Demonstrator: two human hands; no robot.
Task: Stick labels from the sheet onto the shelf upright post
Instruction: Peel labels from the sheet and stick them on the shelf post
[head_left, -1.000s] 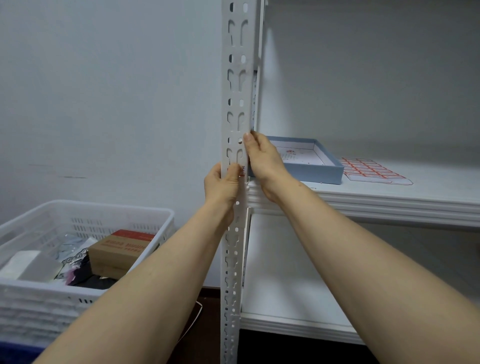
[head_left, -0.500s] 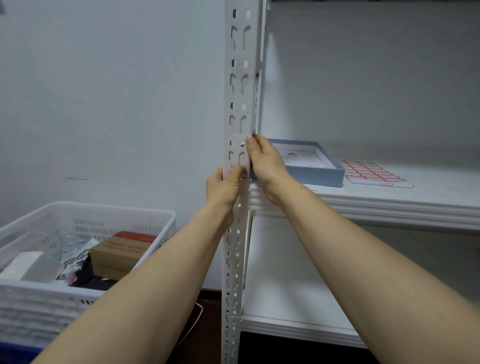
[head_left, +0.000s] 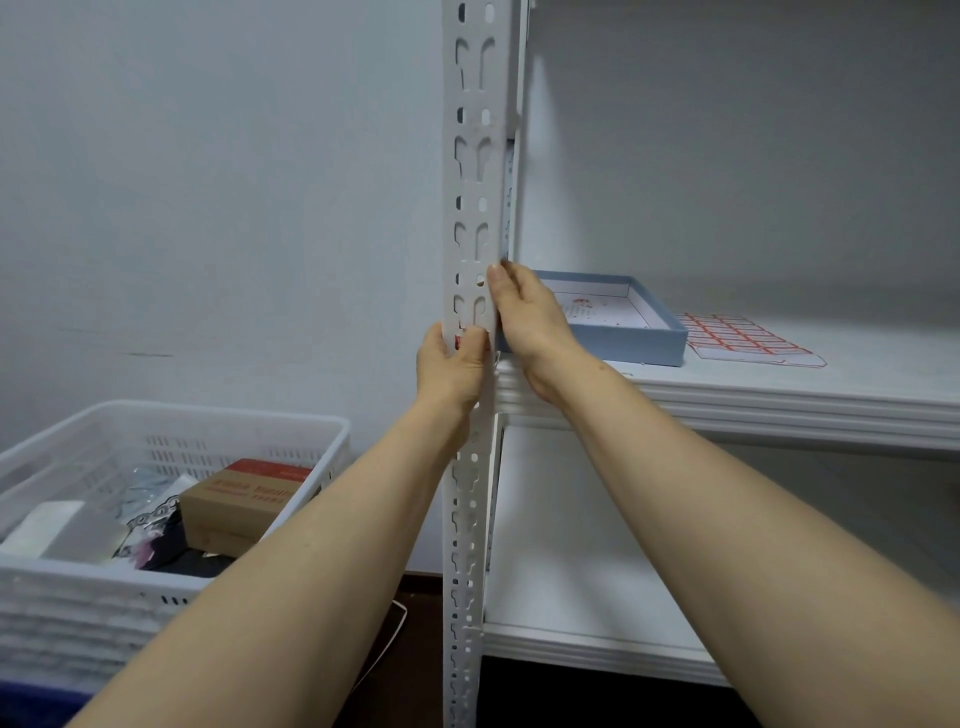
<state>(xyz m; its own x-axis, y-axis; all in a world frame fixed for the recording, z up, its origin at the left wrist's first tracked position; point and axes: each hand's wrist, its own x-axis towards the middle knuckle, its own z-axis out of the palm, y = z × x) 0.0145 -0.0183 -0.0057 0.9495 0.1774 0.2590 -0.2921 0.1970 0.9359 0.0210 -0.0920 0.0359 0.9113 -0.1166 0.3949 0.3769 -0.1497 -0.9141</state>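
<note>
The white perforated shelf upright post (head_left: 474, 171) runs up the middle of the view. My left hand (head_left: 451, 366) wraps the post from the left at shelf height, its thumb pressing a small red-edged label (head_left: 458, 341) against the post's front. My right hand (head_left: 525, 318) lies against the post's right edge just above, fingers together and pointing up, thumb hidden. The label sheet (head_left: 743, 338), white with rows of red-bordered labels, lies flat on the middle shelf (head_left: 779, 395) to the right.
A shallow blue box tray (head_left: 628, 340) sits on the shelf between the post and the sheet. A white plastic basket (head_left: 156, 428) at lower left holds a brown cardboard box (head_left: 244, 493) and packets. A lower shelf board (head_left: 561, 587) lies below.
Both hands stay on the post at the same height. My left thumb has shifted slightly on the post's front, and a bit of the red label now shows beside it.
</note>
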